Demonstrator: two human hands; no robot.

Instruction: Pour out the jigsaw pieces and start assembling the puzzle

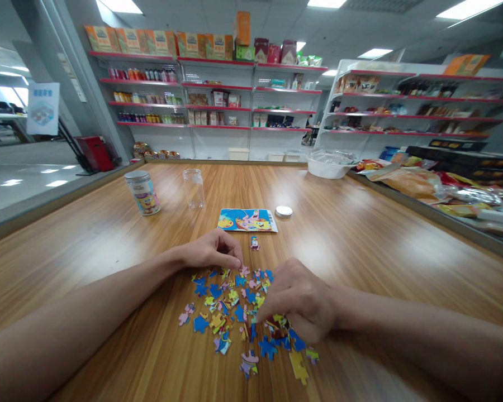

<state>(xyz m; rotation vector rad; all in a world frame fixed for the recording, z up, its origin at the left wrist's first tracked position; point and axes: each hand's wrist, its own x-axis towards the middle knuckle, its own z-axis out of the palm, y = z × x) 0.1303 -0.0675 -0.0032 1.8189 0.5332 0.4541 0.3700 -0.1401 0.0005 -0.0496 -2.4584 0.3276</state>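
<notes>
Many loose jigsaw pieces (215, 291), blue, yellow and pink, lie spread on the wooden table in front of me. My left hand (213, 249) is at the far edge of the pile, thumb and index finger pinched together beside a pink puzzle piece (245, 271); whether anything is between the tips is too small to see. Over the pile's right side, my right hand (299, 298) reaches down with its index finger stretched out, the tip at a pale piece (254, 317). Its other fingers are curled and partly hidden. A single joined bit of puzzle (255, 243) lies beyond the pile.
A cartoon picture card (248, 220) lies behind the pile, with a white round lid (284, 211) to its right. A clear jar (194, 190) and a printed can (142, 193) stand at left. A white bowl (329, 167) and packaged snacks (419, 181) are at right.
</notes>
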